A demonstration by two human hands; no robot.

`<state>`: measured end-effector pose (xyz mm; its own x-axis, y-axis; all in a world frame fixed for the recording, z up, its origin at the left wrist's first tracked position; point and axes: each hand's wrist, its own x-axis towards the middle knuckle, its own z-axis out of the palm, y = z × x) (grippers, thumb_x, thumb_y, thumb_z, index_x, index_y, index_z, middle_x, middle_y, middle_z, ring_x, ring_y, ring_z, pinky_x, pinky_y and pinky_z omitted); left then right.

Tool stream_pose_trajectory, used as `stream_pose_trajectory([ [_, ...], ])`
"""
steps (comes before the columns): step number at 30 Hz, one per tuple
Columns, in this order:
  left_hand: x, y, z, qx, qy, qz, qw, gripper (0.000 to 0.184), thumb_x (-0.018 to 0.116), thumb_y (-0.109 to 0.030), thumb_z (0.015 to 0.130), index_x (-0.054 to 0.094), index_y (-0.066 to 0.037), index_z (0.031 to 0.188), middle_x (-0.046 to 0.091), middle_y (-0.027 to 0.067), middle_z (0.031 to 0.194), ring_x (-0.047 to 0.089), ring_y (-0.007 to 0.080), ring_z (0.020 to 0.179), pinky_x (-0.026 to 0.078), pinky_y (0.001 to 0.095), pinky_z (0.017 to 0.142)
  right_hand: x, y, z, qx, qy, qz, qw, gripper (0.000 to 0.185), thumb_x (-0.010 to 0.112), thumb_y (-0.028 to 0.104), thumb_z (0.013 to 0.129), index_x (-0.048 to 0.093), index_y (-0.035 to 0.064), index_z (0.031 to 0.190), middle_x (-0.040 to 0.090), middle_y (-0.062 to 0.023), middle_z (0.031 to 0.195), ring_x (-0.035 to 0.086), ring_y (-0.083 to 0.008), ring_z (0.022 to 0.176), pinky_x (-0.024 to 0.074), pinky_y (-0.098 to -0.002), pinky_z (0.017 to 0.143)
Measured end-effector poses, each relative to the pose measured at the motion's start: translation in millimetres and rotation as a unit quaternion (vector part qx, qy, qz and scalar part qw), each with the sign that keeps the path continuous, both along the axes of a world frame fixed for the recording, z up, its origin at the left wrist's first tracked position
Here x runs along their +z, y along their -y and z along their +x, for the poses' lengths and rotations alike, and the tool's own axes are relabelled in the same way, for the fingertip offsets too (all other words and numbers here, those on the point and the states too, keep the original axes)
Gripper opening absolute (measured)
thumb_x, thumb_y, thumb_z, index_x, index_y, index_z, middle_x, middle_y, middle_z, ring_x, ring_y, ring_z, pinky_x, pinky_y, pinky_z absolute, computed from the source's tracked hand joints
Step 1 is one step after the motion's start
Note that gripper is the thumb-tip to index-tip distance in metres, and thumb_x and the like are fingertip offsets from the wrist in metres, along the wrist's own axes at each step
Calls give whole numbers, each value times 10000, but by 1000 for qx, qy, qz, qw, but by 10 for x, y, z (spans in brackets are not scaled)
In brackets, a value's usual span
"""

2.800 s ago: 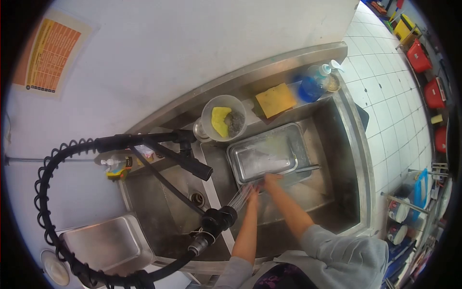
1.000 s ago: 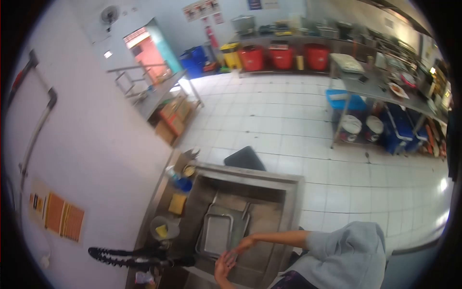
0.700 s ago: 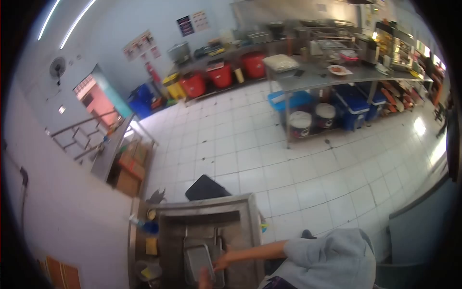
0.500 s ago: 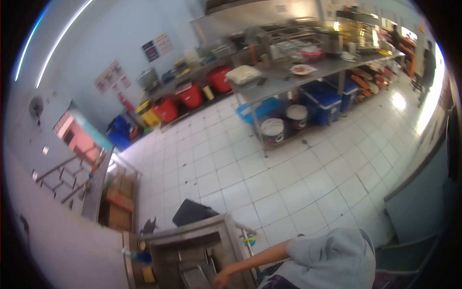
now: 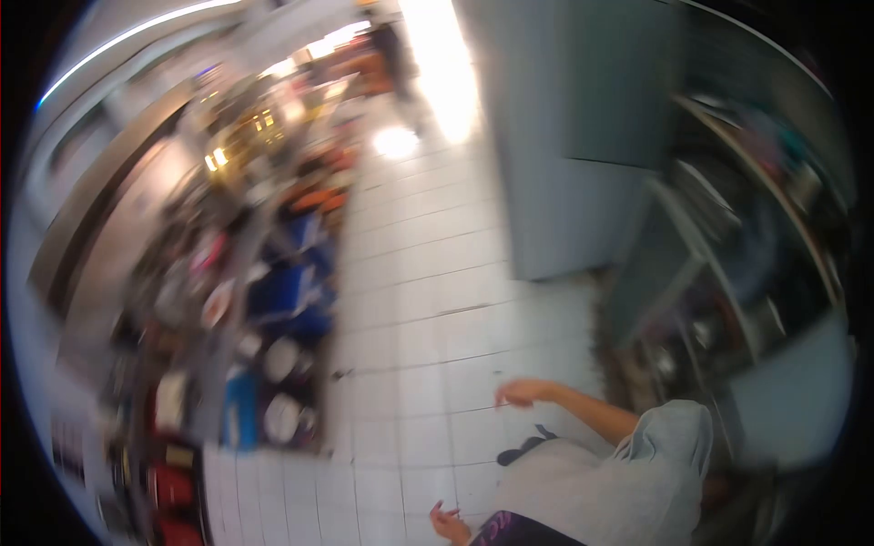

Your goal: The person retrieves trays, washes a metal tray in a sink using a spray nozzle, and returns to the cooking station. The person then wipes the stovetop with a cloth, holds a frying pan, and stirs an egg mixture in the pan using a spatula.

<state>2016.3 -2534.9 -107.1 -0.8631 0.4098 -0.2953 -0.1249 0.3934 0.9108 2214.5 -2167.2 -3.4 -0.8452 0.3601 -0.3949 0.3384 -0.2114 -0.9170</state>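
Note:
My right hand (image 5: 523,392) reaches out over the white tiled floor from a grey sleeve (image 5: 672,435). Its fingers droop loosely, slightly blurred, and I see nothing in them. Lower down, near the bottom edge, my left hand (image 5: 447,523) shows with its fingers apart and no object in it. Neither hand touches anything that I can make out. Between them are my grey shirt (image 5: 574,478) and a dark cloth with purple marks (image 5: 523,530) at my front. Dark footwear (image 5: 528,448) shows just beyond the shirt.
Tiled floor (image 5: 428,318) runs forward to a bright doorway (image 5: 442,68), with a dark figure of a person (image 5: 390,55) beside it. To the left stands a long worktable with blue coolers (image 5: 278,291) and white buckets (image 5: 282,419) beneath. A tall grey cabinet (image 5: 537,182) and loaded shelves (image 5: 719,300) are to the right.
My view has swung right, away from the metal sink, which is out of sight. My right hand has left the sink and now hangs over the floor. My left hand has come into view.

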Motion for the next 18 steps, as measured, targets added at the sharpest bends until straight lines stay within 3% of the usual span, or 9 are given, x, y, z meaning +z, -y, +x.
stream_pose_trajectory([
  [1,2,-270,17,-126,-14,-39,991,311,472,-296,923,617,-34,1007,641,87,835,619,111,636,457,253,550,64,-115,383,-178,-17,-50,983,300,422,322,924,653,132,914,400,40,499,353,-60,420,286,-226,377],
  [3,21,-705,213,-328,-22,-98,939,262,492,-263,906,633,-56,983,601,44,569,602,89,563,425,238,495,349,-113,1306,-427,20,41,903,177,473,234,916,619,137,941,390,62,489,352,-41,413,287,-231,360],
  [5,-527,-707,8,-447,-62,-128,883,261,512,-276,888,634,-72,997,625,65,624,612,117,574,451,253,518,420,45,2111,-631,87,195,746,136,518,186,884,626,112,918,529,12,658,502,-83,566,416,-253,492],
  [7,-1202,-551,-320,-530,-175,-135,818,266,531,-289,869,635,-89,1011,648,85,678,621,146,586,478,267,542,343,327,3008,-737,152,268,601,143,524,177,889,615,73,925,621,-62,905,573,-173,899,433,-305,822],
  [8,-1298,-514,-692,-551,-258,-108,786,271,541,-296,860,635,-97,1018,660,95,706,626,160,591,491,274,553,467,626,2892,-765,105,307,557,169,528,214,903,610,75,953,615,-61,940,564,-166,900,422,-290,820],
  [10,-1340,-607,-900,-464,-172,-169,852,286,571,-270,841,624,-84,1052,629,90,681,553,155,544,452,288,505,168,778,3447,-802,146,373,443,238,483,295,935,596,90,984,592,-25,890,546,-148,841,420,-277,778],
  [11,-1347,-642,-987,-414,-142,-175,882,300,586,-257,832,619,-78,1070,614,87,668,517,152,520,433,295,481,-24,804,3727,-847,126,217,469,200,520,269,915,596,103,997,577,-19,805,547,-129,740,445,-278,666],
  [13,-1403,-679,-1054,-331,-114,-156,924,335,617,-231,813,608,-65,1104,584,81,644,444,147,473,395,308,433,182,708,3655,-833,68,210,506,174,524,280,915,590,134,983,477,37,614,409,-46,451,294,-218,343],
  [18,-1592,-893,-1000,-261,-80,-98,957,345,619,-227,815,612,-51,1112,559,84,602,410,149,425,359,323,378,28,-419,3296,-748,88,195,628,153,536,282,907,595,144,937,475,15,583,445,-83,431,368,-230,354],
])
